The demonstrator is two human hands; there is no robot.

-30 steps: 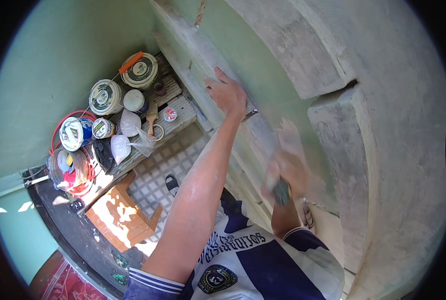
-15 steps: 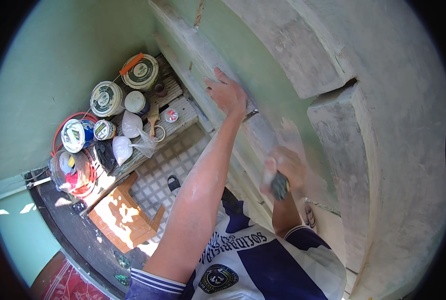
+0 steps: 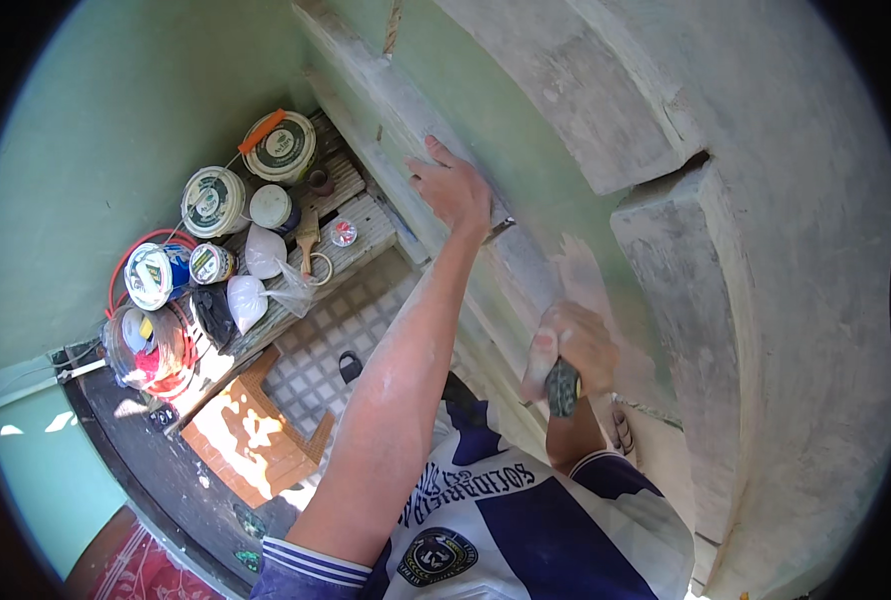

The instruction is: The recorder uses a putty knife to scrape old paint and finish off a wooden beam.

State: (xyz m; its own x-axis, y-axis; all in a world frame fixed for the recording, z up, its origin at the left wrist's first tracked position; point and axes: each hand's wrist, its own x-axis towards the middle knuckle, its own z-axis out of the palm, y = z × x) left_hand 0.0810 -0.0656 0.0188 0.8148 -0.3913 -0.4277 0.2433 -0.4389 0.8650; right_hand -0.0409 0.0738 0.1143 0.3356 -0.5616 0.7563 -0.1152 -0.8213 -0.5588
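Note:
My left hand (image 3: 453, 190) lies on a long, dusty, greyish-white ledge (image 3: 371, 85) along the green wall, fingers spread and holding nothing. Lower down, my right hand (image 3: 584, 345) is closed around the dark handle (image 3: 563, 388) of a tool, whose butt points toward me. My fist hides the tool's working end, so its kind does not show. That hand is at the lower stretch of the same ledge (image 3: 522, 265), past a dark gap. Pale patches (image 3: 591, 275) mark the green wall beside it.
On a slatted wooden bench (image 3: 366, 225) at left stand lidded paint buckets (image 3: 281, 145), small tubs, plastic bags of powder (image 3: 247, 300) and a paintbrush (image 3: 307, 236). An orange-brown stool (image 3: 236, 430) stands below on the tiled floor (image 3: 306, 370). Thick grey slabs (image 3: 666, 260) jut out at right.
My right hand has shifted slightly down and to the right with the tool, and its handle is tilted more upright. The left hand stays practically in place.

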